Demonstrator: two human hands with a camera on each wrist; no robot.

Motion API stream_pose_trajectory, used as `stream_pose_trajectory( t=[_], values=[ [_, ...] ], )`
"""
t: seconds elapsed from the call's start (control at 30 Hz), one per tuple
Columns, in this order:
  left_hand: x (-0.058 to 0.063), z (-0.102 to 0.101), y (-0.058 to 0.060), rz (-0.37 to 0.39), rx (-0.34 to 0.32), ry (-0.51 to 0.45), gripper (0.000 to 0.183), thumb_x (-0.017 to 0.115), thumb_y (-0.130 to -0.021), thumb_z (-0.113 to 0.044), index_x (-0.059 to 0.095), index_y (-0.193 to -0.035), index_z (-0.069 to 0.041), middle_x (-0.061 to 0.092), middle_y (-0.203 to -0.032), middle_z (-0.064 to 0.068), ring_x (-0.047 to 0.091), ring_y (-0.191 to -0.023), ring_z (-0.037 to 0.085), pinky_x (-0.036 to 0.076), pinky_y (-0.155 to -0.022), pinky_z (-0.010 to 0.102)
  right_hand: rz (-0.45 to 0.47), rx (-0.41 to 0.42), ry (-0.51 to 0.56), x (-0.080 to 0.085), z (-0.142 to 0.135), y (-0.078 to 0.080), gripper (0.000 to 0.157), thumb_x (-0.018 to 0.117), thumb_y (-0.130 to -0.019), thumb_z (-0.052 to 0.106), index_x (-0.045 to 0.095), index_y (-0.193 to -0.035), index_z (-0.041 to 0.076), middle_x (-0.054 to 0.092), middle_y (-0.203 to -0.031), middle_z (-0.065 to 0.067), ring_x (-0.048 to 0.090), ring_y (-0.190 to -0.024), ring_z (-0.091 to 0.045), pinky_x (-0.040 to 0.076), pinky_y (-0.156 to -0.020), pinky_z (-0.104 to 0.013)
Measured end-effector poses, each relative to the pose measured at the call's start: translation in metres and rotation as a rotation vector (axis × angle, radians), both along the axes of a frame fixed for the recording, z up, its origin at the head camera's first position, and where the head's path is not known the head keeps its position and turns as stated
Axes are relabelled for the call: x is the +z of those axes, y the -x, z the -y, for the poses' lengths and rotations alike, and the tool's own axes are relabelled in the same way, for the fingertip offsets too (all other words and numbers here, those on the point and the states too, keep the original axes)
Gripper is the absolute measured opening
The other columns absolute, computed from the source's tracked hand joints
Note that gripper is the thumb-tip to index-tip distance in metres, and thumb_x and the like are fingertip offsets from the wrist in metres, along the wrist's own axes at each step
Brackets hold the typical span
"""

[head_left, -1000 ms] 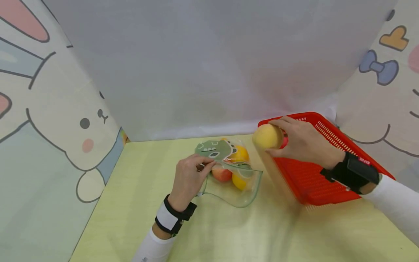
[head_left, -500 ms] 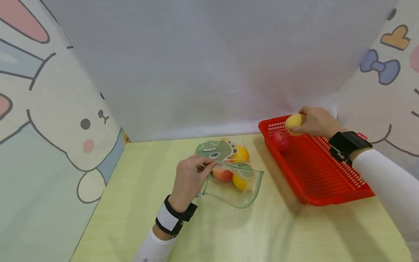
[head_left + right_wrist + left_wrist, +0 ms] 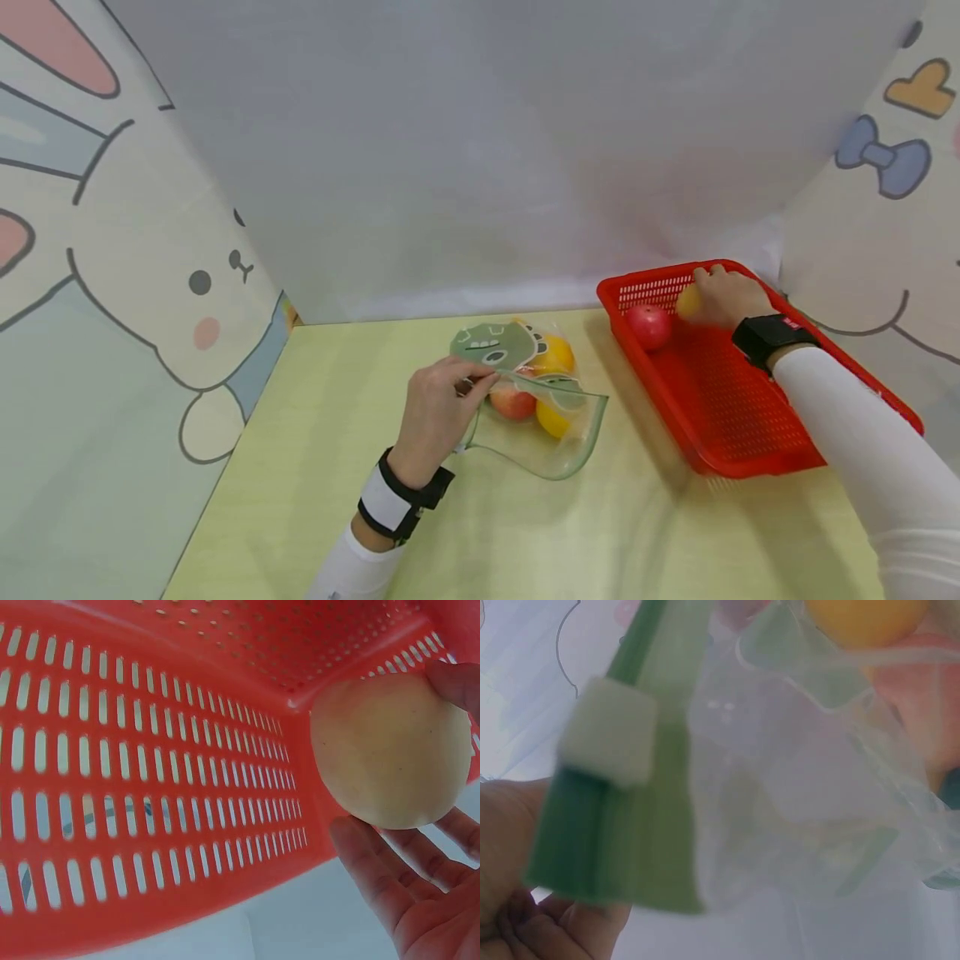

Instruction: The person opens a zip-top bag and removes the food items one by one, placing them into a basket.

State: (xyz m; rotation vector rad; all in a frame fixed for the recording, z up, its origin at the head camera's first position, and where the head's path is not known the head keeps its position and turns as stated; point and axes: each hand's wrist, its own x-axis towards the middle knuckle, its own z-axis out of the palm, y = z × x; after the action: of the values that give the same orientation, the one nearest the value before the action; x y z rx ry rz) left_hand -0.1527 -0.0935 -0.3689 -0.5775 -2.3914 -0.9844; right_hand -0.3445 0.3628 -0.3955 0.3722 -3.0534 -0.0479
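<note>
In the head view my left hand (image 3: 444, 410) pinches the green-edged mouth of a clear zip bag (image 3: 536, 454). Inside the bag show a red apple (image 3: 513, 404) and several orange-yellow fruits (image 3: 553, 354). The left wrist view has the bag's green zip strip (image 3: 634, 832) with a white slider (image 3: 607, 731) close up. Down in the far end of the red basket (image 3: 678, 425), my right hand (image 3: 727, 296) holds a pale yellow round fruit (image 3: 390, 750), thumb on one side and fingers on the other. Beside it in the basket lies a dark pink fruit (image 3: 648, 327).
The pale green table (image 3: 315, 467) carries the bag in the middle and the basket at the right. A grey-white backdrop (image 3: 480, 167) rises behind. Panels with cartoon animals (image 3: 150, 292) stand at either side.
My right hand has carried the yellow fruit from beside the bag rightward over the basket, then lowered it in. The left hand keeps its pinch on the bag's edge.
</note>
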Motion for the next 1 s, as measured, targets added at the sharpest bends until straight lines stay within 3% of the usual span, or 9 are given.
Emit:
stream_pose_trajectory(
  t=[0.3, 0.57, 0.77, 1.0],
  values=[
    [0.001, -0.001, -0.002, 0.005, -0.007, 0.002, 0.009, 0.086, -0.088, -0.012, 0.085, -0.095, -0.006, 0.079, -0.085, 0.006, 0.071, -0.066, 0.014, 0.058, -0.062, 0.015, 0.031, 0.015, 0.007, -0.021, 0.006, -0.004, 0.069, 0.078, -0.086, 0.023, 0.047, -0.135, -0.013, 0.052, -0.127, -0.044, 0.058, -0.106, -0.061, 0.054, -0.092, -0.074],
    [0.000, -0.003, -0.003, 0.003, -0.010, -0.001, 0.010, 0.086, -0.088, -0.013, 0.085, -0.095, -0.006, 0.079, -0.084, 0.006, 0.072, -0.066, 0.014, 0.058, -0.062, 0.016, 0.036, 0.047, 0.006, -0.020, 0.010, -0.014, 0.065, 0.078, -0.085, 0.027, 0.053, -0.133, -0.008, 0.053, -0.127, -0.040, 0.058, -0.109, -0.059, 0.054, -0.091, -0.074],
    [0.001, -0.003, -0.003, -0.007, -0.010, -0.011, 0.011, 0.086, -0.087, -0.013, 0.085, -0.095, -0.005, 0.080, -0.085, 0.007, 0.073, -0.066, 0.015, 0.059, -0.062, 0.016, 0.060, 0.054, -0.012, 0.012, 0.022, -0.034, 0.057, 0.073, -0.092, 0.021, 0.051, -0.136, -0.008, 0.052, -0.130, -0.038, 0.055, -0.113, -0.054, 0.055, -0.093, -0.071],
    [0.002, -0.003, -0.003, -0.033, -0.020, -0.022, 0.011, 0.087, -0.087, -0.012, 0.084, -0.094, -0.004, 0.079, -0.085, 0.008, 0.073, -0.066, 0.016, 0.060, -0.062, 0.017, -0.105, 0.189, 0.024, 0.060, 0.066, -0.080, 0.058, 0.080, -0.092, 0.020, 0.054, -0.139, -0.004, 0.060, -0.128, -0.031, 0.060, -0.113, -0.046, 0.060, -0.090, -0.063]
  ],
)
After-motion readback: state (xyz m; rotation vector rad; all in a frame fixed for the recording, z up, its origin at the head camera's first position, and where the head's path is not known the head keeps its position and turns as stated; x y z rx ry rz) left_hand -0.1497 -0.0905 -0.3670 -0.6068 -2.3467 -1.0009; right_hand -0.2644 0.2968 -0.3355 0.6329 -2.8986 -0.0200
